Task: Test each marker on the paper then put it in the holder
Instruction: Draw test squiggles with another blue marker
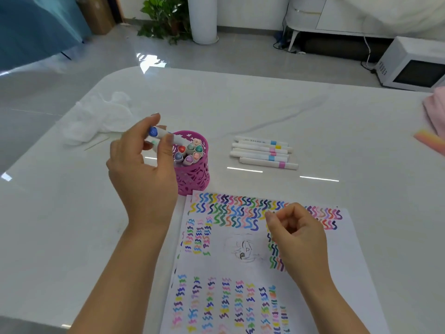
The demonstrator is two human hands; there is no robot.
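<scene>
My left hand (142,169) holds a white marker with a blue cap end (156,133), tilted with its far end over the rim of the pink perforated holder (192,174). Several capped markers (190,153) stand inside the holder. My right hand (296,235) rests on the paper (240,266) with fingers curled and nothing visible in them. The white paper is covered with rows of coloured squiggles and has a faint pencil sketch in its middle. Several more white markers (262,153) lie side by side on the table to the right of the holder.
A crumpled white tissue (96,119) lies at the back left of the white marble table (313,112). A pink cloth (435,109) and a pink-orange object (431,141) sit at the right edge. A microwave (414,66) stands on the floor beyond.
</scene>
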